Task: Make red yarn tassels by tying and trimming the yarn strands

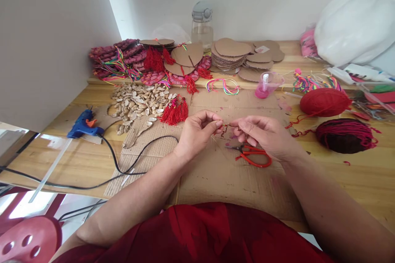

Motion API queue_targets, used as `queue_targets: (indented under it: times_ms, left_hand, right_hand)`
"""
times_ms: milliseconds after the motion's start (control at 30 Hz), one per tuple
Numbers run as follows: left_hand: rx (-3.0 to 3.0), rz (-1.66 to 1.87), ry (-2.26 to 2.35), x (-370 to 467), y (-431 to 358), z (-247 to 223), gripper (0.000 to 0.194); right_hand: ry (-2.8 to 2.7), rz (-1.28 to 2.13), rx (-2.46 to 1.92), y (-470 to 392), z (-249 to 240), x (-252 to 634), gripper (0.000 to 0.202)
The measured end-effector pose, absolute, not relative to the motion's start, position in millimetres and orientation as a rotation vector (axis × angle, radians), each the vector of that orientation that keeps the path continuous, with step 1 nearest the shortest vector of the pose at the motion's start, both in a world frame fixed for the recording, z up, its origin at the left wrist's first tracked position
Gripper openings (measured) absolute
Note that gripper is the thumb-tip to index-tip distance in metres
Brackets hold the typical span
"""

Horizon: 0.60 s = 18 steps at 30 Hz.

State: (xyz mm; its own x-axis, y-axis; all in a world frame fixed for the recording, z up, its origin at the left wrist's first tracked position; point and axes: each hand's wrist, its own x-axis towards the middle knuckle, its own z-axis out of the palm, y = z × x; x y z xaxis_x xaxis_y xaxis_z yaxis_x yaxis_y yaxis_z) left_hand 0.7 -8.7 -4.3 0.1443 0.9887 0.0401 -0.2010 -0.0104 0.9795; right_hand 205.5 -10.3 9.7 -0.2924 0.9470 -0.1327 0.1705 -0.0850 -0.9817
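Observation:
My left hand (202, 131) pinches one end of a thin, crinkled dark red yarn (224, 130) between thumb and index finger. On the other side my right hand (257, 131) is closed on the same yarn, its fingers curled. The short piece spans the small gap between the hands, above the cardboard mat (212, 176). Red-handled scissors (257, 160) lie on the mat just below my right hand, their dark blades pointing left. A red yarn ball (324, 102) and a dark and magenta yarn ball (345, 135) sit to the right, with strands trailing towards my right hand.
A blue glue gun (84, 125) with a black cord lies left, beside a peanut shell pile (143, 100) and red tassels (175, 111). Behind stand a bottle (202, 26), cardboard discs (230, 51) and a tilted pink cup (268, 86). A white bag (354, 24) is back right.

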Motion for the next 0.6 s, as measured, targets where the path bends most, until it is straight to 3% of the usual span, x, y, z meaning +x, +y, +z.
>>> queue_targets:
  times_ms: [600]
  left_hand:
    - [1.143,1.221,0.928,6.4,-13.9,-1.8,0.013]
  right_hand:
    - [-1.007,1.541,-1.120,-10.9,3.7,187.3,0.027]
